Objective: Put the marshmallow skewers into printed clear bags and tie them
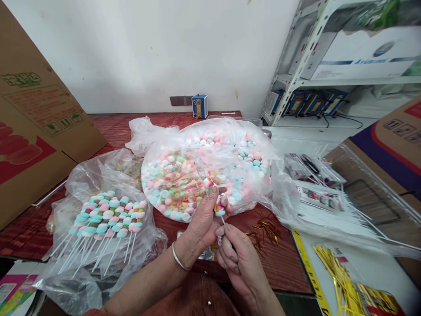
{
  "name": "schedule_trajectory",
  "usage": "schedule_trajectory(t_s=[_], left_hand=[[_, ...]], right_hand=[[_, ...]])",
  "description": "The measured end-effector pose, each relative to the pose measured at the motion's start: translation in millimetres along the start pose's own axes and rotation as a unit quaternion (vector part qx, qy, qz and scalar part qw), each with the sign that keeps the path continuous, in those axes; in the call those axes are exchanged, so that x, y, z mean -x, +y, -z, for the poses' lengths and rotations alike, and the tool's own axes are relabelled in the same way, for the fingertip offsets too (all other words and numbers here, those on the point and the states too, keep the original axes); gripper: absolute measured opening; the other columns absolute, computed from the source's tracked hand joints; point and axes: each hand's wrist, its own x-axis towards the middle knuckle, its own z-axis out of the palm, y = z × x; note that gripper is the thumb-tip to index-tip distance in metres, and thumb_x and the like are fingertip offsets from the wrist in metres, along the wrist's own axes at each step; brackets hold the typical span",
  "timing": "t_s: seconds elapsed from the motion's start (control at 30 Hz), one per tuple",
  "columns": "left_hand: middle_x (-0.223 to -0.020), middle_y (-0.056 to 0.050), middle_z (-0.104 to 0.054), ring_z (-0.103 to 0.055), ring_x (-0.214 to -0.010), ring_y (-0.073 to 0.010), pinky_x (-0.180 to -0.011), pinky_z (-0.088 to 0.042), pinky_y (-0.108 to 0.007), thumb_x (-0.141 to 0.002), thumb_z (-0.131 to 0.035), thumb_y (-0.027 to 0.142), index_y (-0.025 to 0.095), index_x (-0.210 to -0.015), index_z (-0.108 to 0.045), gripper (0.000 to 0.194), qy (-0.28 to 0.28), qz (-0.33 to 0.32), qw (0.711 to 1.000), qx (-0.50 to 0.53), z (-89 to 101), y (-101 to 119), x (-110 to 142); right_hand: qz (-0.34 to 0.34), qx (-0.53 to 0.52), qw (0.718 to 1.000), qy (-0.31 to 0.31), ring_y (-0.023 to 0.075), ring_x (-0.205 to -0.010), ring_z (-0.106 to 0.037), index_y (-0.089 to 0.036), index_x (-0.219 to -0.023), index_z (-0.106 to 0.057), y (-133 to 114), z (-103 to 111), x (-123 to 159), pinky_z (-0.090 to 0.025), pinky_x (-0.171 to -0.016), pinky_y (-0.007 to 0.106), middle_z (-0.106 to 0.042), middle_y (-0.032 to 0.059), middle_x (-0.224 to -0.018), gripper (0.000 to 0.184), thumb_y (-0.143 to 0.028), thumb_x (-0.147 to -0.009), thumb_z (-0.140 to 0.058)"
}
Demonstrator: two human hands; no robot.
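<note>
My left hand [200, 221], with a bangle at its wrist, is closed around a wrapped marshmallow skewer [219, 208]. The printed wrapper top sticks up past my thumb. Below the candy, the fingers of my right hand [235, 254] are pinched on the white stick; whether they also hold a tie, I cannot tell. Behind both hands lies a big clear bag of pastel marshmallows and ring gummies [174, 175]. Finished-looking marshmallow skewers [108, 215] lie in rows on plastic to the left. Gold twist ties [265, 230] are scattered just right of my hands.
Cardboard boxes stand at the left [39, 109] and right [391, 145]. White sticks [338, 224] in plastic lie on the right, near a bundle of yellow-gold ties [338, 276]. A metal shelf [305, 48] and a small blue box [200, 106] are by the wall.
</note>
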Motion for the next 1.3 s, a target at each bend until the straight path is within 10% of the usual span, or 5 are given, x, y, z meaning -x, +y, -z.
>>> schedule_trajectory(t_s=[0.33, 0.53, 0.6, 0.83, 1.3], left_hand=[[-0.066, 0.006, -0.053, -0.052, -0.053, -0.0061, -0.056, -0.05, -0.021, -0.078, -0.077, 0.02, 0.017, -0.098, -0.063, 0.025, -0.033, -0.073, 0.997, 0.009, -2.1, 25.3, -15.1], [-0.059, 0.008, -0.047, -0.045, -0.045, -0.0047, -0.046, -0.042, -0.018, -0.073, -0.082, 0.032, 0.018, -0.08, -0.052, 0.034, 0.059, -0.064, 0.996, 0.007, -10.7, 9.7, -12.2], [-0.06, 0.009, -0.047, -0.044, -0.045, -0.0037, -0.046, -0.04, -0.017, -0.073, -0.082, 0.034, 0.019, -0.085, -0.052, 0.035, 0.051, -0.063, 0.997, -0.008, -13.7, 4.3, -7.1], [-0.066, 0.006, -0.051, -0.049, -0.052, -0.0055, -0.056, -0.044, -0.019, -0.077, -0.079, 0.034, 0.018, -0.099, -0.059, 0.034, 0.011, -0.064, 0.997, -0.037, -12.6, -6.6, 9.8], [-0.074, -0.007, -0.069, -0.063, -0.065, -0.0169, -0.061, -0.048, -0.026, -0.083, -0.07, 0.037, 0.015, -0.098, -0.076, 0.028, -0.053, 0.07, 0.978, -0.189, 24.7, -61.1, 50.2]], right_hand=[[0.068, 0.244, 0.967, 0.04, 0.0055, -0.035, -0.023, -0.017, -0.083, -0.066, 0.3, 7.0, 2.6, -0.023, -0.04, 0.02, -0.031, -0.011, -0.044, 0.037, -0.048, -0.096, -0.052], [0.47, 0.736, 0.476, 0.103, 0.0129, -0.052, -0.049, -0.012, -0.098, -0.07, 5.9, 11.1, -0.7, -0.031, -0.058, 0.03, -0.059, 0.0005, -0.058, 0.017, -0.016, -0.096, -0.054], [0.479, 0.773, 0.401, 0.104, 0.0135, -0.048, -0.046, -0.012, -0.09, -0.069, 4.7, 9.6, -3.3, -0.03, -0.058, 0.031, -0.054, -0.0012, -0.052, 0.019, -0.014, -0.097, -0.052], [0.304, 0.691, 0.64, 0.14, 0.0139, -0.049, -0.056, -0.02, -0.077, -0.058, -1.9, 1.7, 4.6, -0.032, -0.05, 0.024, -0.062, -0.0006, -0.058, 0.036, -0.033, -0.103, -0.037], [0.168, 0.25, 0.933, 0.194, 0.0079, -0.044, -0.038, -0.021, -0.099, -0.062, 13.7, 28.6, 35.2, -0.032, -0.042, 0.018, -0.051, -0.0065, -0.062, 0.033, -0.052, -0.089, -0.06]])
